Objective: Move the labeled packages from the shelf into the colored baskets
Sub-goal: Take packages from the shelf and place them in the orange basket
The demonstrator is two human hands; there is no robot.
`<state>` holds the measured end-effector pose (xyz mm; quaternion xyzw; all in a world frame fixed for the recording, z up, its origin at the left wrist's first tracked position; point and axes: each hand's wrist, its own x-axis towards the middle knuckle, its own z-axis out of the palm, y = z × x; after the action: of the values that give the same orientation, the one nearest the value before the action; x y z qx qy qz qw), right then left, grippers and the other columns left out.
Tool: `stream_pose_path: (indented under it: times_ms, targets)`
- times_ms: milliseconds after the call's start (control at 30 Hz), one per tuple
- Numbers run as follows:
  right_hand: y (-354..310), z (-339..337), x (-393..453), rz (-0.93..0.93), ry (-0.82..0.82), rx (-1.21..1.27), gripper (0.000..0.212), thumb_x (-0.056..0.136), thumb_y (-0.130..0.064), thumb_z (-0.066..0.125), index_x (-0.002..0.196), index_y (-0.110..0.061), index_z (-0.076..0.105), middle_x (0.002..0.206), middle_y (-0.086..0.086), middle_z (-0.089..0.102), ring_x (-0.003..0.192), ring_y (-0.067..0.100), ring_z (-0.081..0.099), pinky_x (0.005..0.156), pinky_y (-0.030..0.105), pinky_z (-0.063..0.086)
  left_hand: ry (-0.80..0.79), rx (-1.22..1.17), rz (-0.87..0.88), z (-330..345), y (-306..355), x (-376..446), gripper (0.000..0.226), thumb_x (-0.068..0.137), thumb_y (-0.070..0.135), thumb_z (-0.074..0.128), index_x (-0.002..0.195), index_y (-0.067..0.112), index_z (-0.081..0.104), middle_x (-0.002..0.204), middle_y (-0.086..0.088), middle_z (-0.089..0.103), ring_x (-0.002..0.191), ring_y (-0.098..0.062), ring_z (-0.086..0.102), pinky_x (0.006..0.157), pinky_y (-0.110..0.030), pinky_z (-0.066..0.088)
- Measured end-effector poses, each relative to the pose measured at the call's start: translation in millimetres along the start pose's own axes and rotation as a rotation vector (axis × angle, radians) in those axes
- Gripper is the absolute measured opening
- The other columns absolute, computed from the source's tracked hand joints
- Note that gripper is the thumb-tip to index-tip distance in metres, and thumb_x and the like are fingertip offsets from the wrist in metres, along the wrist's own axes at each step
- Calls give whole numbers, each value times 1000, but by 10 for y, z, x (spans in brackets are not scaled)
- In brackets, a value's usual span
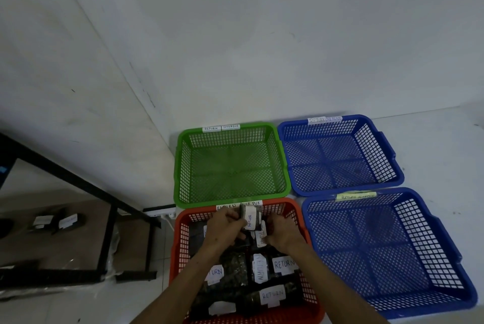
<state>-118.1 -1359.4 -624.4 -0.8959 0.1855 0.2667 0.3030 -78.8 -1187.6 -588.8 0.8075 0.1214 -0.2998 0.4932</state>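
Observation:
Both my hands are over the far end of the red basket (180, 232). My left hand (225, 226) holds a small dark package (251, 217) with a white label reading RETURN, upright above the basket. My right hand (281, 233) is closed on another labelled package (261, 237) just below it. Several dark packages with RETURN labels (272, 295) lie in the red basket. The green basket (230, 166) and two blue baskets, far (337, 156) and near (387, 253), hold nothing.
A black-framed low shelf (110, 218) stands at the left with two labelled dark packages (56, 221) on its brown board. A white power strip (159, 211) lies by the wall. Each basket carries a paper tag on its far rim.

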Motion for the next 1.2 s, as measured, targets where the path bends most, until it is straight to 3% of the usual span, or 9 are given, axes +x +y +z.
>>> stream_pose_path:
  times_ms: [133, 233, 300, 367, 433, 533, 667, 833, 1200]
  targets:
    - [58, -276, 19, -79, 128, 86, 24, 87, -10, 55, 110, -9, 61, 105, 10, 68, 99, 28, 65, 84, 38, 56, -52, -116, -79, 47, 12, 38, 25, 82, 15, 79, 100, 6, 63, 86, -7, 77, 62, -15, 71, 45, -22, 44]
    - [45, -502, -47, -109, 47, 240, 15, 90, -13, 58, 103, -13, 66, 97, 8, 72, 93, 22, 70, 84, 45, 59, -117, -180, -103, 147, 63, 30, 29, 80, 15, 81, 102, 5, 65, 85, -6, 78, 67, -16, 74, 49, -24, 47]
    - [72, -588, -86, -110, 6, 296, 20, 91, -16, 67, 110, -14, 60, 95, 2, 71, 89, 15, 70, 78, 30, 60, -161, -164, -85, 214, 83, 37, 29, 79, 14, 82, 102, 5, 67, 85, -6, 78, 71, -18, 75, 51, -23, 48]
    - [126, -621, -98, -140, 27, 240, 32, 91, -11, 68, 119, -18, 55, 85, -10, 62, 76, 1, 62, 61, 8, 48, -192, -87, -11, 266, 67, 70, 27, 79, 13, 82, 102, 4, 69, 86, -6, 78, 74, -22, 76, 52, -24, 51]
    - [160, -607, -107, -176, 88, 132, 35, 90, -8, 67, 120, -19, 56, 80, -13, 57, 69, -2, 57, 57, 7, 45, -172, 181, 185, 301, 0, 137, 32, 79, 17, 83, 106, 6, 69, 95, -5, 77, 83, -21, 74, 65, -26, 56]
    - [131, -473, -97, -192, 145, -96, 36, 86, -8, 62, 119, -20, 57, 104, 6, 65, 91, 24, 66, 78, 36, 58, -102, 721, 458, 325, -101, 199, 50, 77, 32, 80, 122, 21, 62, 124, 5, 61, 112, -15, 60, 88, -33, 54]
    - [27, -288, -92, -139, 111, -299, 45, 94, -9, 52, 138, -14, 43, 127, 16, 57, 112, 34, 61, 91, 42, 53, -123, 974, 518, 316, -173, 191, 54, 82, 33, 72, 133, 28, 56, 135, 10, 50, 122, -16, 54, 90, -36, 54]
    - [39, -173, -19, -66, 75, -389, 44, 96, -10, 53, 138, -10, 41, 127, 16, 58, 115, 31, 60, 94, 39, 53, -110, 1052, 494, 302, -243, 194, 49, 85, 31, 68, 133, 26, 58, 133, 9, 49, 121, -18, 53, 89, -40, 54]
    - [102, -175, 10, -205, 63, -559, 49, 95, -1, 51, 143, -3, 40, 144, 19, 43, 131, 34, 46, 108, 40, 43, -80, 1012, 563, 341, -340, 158, 46, 88, 26, 62, 134, 22, 55, 131, 8, 47, 117, -18, 52, 80, -39, 56]
